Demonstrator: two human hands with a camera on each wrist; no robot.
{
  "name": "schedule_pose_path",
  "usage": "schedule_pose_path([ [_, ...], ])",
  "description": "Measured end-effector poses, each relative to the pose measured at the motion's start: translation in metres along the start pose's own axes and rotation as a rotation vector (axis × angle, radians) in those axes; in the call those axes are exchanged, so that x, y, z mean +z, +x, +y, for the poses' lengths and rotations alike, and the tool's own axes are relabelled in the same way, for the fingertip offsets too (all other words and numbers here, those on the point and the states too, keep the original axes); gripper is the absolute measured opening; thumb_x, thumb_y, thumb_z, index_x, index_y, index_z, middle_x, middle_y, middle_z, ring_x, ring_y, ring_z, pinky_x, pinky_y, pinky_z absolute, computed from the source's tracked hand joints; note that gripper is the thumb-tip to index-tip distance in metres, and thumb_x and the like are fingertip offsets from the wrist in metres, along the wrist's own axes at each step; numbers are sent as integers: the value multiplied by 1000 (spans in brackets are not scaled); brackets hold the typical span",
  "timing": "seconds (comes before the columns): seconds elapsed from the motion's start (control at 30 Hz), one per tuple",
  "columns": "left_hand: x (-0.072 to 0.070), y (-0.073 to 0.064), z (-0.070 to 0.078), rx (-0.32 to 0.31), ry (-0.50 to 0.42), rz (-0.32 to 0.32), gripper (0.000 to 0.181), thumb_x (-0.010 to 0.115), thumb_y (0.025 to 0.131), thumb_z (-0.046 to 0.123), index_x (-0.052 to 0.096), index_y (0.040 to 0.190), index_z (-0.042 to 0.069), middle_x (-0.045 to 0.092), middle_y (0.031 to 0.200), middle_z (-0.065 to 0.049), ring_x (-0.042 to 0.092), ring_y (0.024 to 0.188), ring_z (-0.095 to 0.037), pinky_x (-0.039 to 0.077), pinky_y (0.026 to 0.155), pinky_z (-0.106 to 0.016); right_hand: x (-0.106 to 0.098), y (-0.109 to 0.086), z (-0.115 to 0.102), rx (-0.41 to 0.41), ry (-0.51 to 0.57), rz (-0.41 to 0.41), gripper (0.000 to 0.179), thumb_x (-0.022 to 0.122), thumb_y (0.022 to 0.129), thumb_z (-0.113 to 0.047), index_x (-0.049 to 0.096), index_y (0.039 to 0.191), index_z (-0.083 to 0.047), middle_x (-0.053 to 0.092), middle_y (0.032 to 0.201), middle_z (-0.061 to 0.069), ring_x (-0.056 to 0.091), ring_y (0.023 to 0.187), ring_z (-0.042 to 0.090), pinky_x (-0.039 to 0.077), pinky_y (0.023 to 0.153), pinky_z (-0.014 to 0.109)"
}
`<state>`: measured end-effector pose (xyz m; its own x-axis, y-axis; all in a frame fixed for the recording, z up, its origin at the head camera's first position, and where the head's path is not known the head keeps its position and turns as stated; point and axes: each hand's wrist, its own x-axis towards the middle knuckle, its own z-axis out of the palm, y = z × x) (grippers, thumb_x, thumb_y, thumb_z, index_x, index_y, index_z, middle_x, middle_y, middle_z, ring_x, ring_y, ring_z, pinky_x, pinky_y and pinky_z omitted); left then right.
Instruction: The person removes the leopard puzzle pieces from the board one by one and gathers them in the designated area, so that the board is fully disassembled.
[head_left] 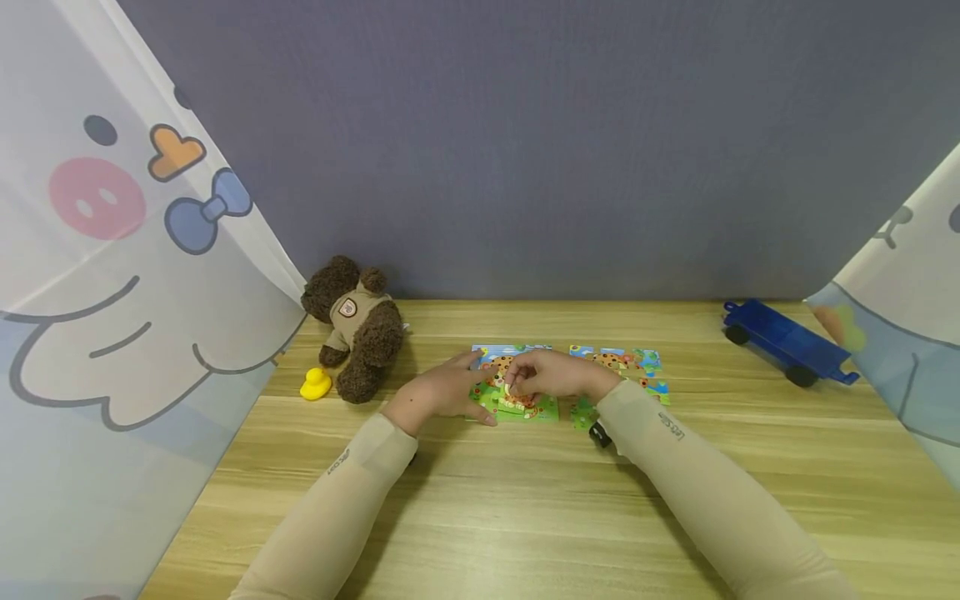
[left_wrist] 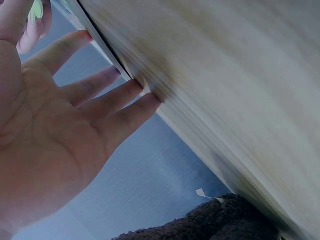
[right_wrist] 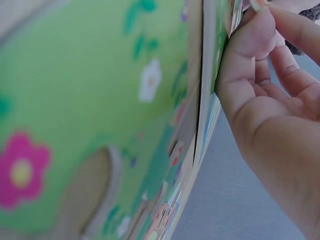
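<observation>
A jigsaw puzzle board (head_left: 551, 411) with a spotted cartoon animal on green lies between the hands. My right hand (head_left: 546, 373) is over it, thumb and finger pinching a small puzzle piece (left_wrist: 36, 9), seen only as a light green sliver in the left wrist view. My left hand (head_left: 448, 387) is at the board's left side with its fingers spread and fairly straight; in the left wrist view its fingertips (left_wrist: 150, 100) rest at the board and table edge. Right of the board lie loose puzzle pieces (head_left: 649, 360), partly covered by the right wrist.
A brown teddy bear (head_left: 382, 337) lies at the left back, beside a yellow rubber duck (head_left: 316, 384). A blue toy trailer (head_left: 787, 340) with black wheels stands at the right back. Behind the wooden table (head_left: 480, 517) rises a grey-blue panel (head_left: 525, 167).
</observation>
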<state>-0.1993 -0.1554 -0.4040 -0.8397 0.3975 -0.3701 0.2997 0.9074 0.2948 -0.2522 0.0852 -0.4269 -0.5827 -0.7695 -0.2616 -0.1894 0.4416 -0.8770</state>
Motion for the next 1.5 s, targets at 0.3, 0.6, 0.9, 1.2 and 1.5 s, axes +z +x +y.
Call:
schedule_pose_path([
  [0.3,-2,-1,2,4,9,-4,98,80,89,62,33,169,31,8,183,-9,10,170,-35,30,132,-63,-4,-3,-2,5,4,15,21,63,109,-17,68,126,-7,65,97,3,62,84,17,60,81,33],
  [0.6,-2,-1,1,-7,1,-7,101,81,88,62,31,170,31,7,183,-8,11,170,-34,30,133,-62,-9,-13,-2,6,-31,90,25,65,108,-23,69,129,-11,68,115,8,69,94,18,64,85,35],
  [0.9,2,2,-1,14,7,-2,99,81,88,61,33,169,30,7,183,-8,8,171,-34,28,133,-62,-25,-37,9,19,10,128,26,63,109,-24,68,131,-10,65,108,7,65,88,18,64,83,38],
  [1.2,3,3,-2,28,-3,-5,100,81,88,59,32,170,29,6,183,-8,6,171,-34,27,134,-62,-40,-72,23,21,-19,184,27,65,109,-25,69,130,-9,65,102,6,61,82,17,64,81,39],
  [1.5,2,2,-1,11,-5,-13,99,81,89,59,31,170,31,6,183,-6,6,171,-33,28,134,-62,-58,-109,32,66,-40,179,32,65,109,-27,69,133,-7,61,89,6,59,75,20,61,69,41],
])
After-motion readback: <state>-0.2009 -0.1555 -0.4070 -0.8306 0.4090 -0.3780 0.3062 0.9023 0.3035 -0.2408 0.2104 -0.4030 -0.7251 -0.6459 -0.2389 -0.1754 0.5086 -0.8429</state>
